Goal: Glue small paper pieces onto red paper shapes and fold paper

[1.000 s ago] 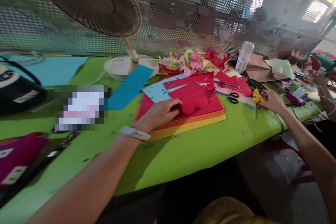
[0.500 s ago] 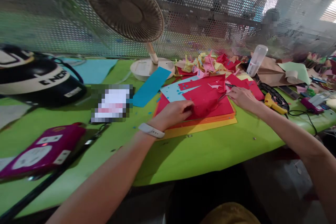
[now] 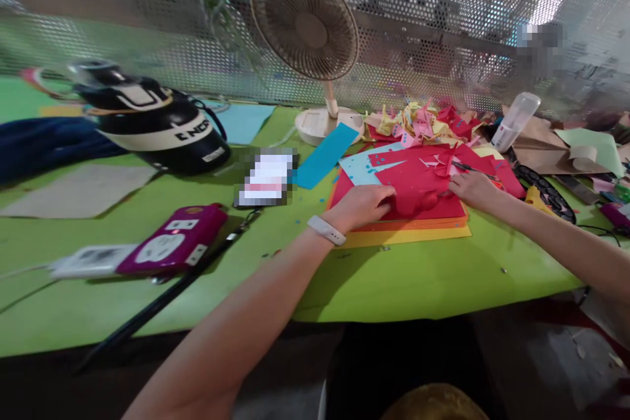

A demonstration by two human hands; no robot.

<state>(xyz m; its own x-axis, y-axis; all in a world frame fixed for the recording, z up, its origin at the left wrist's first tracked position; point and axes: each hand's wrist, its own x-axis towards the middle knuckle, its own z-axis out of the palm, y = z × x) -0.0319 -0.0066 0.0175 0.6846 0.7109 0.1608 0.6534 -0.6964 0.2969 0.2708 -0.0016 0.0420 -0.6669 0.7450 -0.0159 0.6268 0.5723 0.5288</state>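
My left hand (image 3: 364,205), with a white band on its wrist, is closed at the near left edge of a loose red sheet (image 3: 406,184), which it pinches. My right hand (image 3: 473,189) is closed around dark-handled scissors (image 3: 475,170) at the right side of that sheet. Beneath lies a stack of red, orange and yellow paper (image 3: 418,233). A light blue sheet (image 3: 361,168) with small blue bits on it sits at the back left of the stack. Small cut pieces lie near the scissors.
Behind the stack are a heap of paper scraps (image 3: 418,121) and a fan (image 3: 310,26). To the left stand a black jug (image 3: 172,138), a phone (image 3: 268,177), a blue strip (image 3: 327,156) and a purple power strip (image 3: 172,243). A clear bottle (image 3: 516,121) leans at the right.
The view has turned left, so everything appears further right and more of the jug and power strip shows. Both hands stay at the red sheet, with little change in their grip.
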